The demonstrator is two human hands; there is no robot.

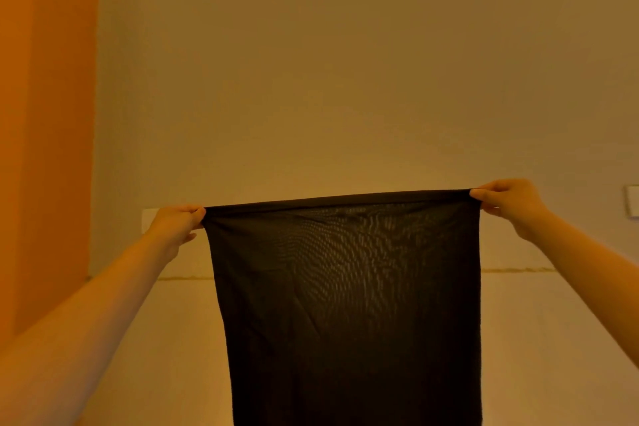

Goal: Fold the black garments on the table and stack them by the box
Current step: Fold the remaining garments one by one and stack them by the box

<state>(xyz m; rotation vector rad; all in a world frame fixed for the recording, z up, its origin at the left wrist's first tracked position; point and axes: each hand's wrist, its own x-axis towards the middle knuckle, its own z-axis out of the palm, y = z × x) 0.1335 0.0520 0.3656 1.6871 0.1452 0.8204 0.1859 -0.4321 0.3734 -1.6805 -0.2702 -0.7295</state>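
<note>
Left hand [179, 220] and right hand [506, 199] each pinch-grip a top corner, black garment [349, 304] (sheer) hanging taut between, below

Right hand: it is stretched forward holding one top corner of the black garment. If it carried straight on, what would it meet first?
Probably the wall: nothing shows between it and the right hand, though depth is unclear.

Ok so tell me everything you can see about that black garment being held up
The black garment is thin, sheer knit fabric; light shows through its upper part in a rippled pattern. Its top edge is a darker band, stretched taut and slightly tilted, higher on the right. The left hand pinches one top corner, the right hand the other. It hangs straight down in front of the wall, its lower end out of frame.
</note>
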